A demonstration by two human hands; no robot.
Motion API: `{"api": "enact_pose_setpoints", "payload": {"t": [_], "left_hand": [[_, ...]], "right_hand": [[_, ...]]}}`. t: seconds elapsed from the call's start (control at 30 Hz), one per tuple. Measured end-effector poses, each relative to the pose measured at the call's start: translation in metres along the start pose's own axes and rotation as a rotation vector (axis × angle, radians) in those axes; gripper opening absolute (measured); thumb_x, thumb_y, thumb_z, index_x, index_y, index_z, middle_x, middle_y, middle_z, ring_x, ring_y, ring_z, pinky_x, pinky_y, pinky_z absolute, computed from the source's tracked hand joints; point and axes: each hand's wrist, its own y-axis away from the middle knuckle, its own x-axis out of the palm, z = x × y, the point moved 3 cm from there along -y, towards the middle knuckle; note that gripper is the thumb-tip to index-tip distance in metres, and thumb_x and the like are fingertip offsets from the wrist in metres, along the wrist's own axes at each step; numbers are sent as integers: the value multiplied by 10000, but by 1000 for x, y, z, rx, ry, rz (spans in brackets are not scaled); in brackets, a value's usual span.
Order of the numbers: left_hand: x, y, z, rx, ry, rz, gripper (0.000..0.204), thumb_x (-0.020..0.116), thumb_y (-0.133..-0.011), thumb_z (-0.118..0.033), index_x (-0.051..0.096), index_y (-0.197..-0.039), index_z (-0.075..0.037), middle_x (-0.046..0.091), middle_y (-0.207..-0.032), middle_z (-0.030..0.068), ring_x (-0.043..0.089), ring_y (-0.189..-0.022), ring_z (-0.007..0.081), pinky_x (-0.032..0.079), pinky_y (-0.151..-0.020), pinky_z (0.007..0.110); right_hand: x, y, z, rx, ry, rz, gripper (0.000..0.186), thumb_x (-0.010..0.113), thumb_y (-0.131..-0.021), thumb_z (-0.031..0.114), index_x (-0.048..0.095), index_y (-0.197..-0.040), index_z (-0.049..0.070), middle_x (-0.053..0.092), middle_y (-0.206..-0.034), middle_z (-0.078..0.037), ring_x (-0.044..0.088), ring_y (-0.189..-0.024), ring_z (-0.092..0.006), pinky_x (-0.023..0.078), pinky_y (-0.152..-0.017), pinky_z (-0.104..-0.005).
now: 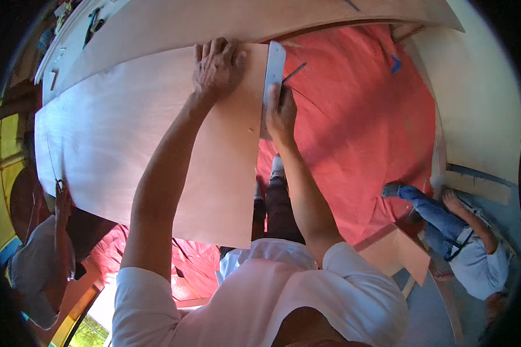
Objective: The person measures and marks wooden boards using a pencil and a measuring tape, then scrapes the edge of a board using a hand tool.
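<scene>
My left hand (217, 72) lies on a pale wood panel (127, 156) at its far edge, fingers apart and slightly bent with the tips at the edge. My right hand (281, 113) is closed on a long, flat white strip (275, 58) that runs along the panel's right edge. A thin dark rod (296, 71) sticks out beside my right fingers; whether I hold it cannot be told. Under the panel and my legs spreads a red sheet (364, 127).
A larger board (168, 20) lies beyond the panel. A person (40, 266) is at the panel's left end, with a hand near it. Another person (469, 254) is low at the right, beside an open wood box (393, 254). Tools (90, 29) lie at the upper left.
</scene>
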Motion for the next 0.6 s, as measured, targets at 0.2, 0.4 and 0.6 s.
{"api": "enact_pose_setpoints", "payload": {"t": [0.2, 0.4, 0.6], "left_hand": [[-12, 23, -21, 21, 66, 37, 340, 508, -872, -341, 571, -1093, -89, 539, -1063, 144, 479, -1026, 336, 328, -921, 468], [-16, 24, -26, 10, 64, 93, 359, 503, -872, -350, 562, -1117, -95, 523, -1110, 151, 467, -1050, 339, 307, -943, 470], [-17, 25, -17, -27, 9, 131, 414, 493, -877, -382, 528, -1206, -133, 478, -1234, 145, 423, -1177, 344, 259, -1003, 564]], "right_hand": [[-7, -62, 0, -104, 61, -124, 446, 444, -925, 437, 506, -961, -3, 610, -888, -234, 585, -838, -424, 438, -723, -472], [-12, -50, -5, -64, 64, -70, 438, 461, -919, 432, 517, -1004, 6, 609, -890, -223, 596, -848, -389, 442, -744, -461], [-12, 45, -7, -141, 117, -163, 435, 471, -918, 417, 525, -972, -11, 609, -838, -216, 614, -793, -345, 458, -702, -411]]}}
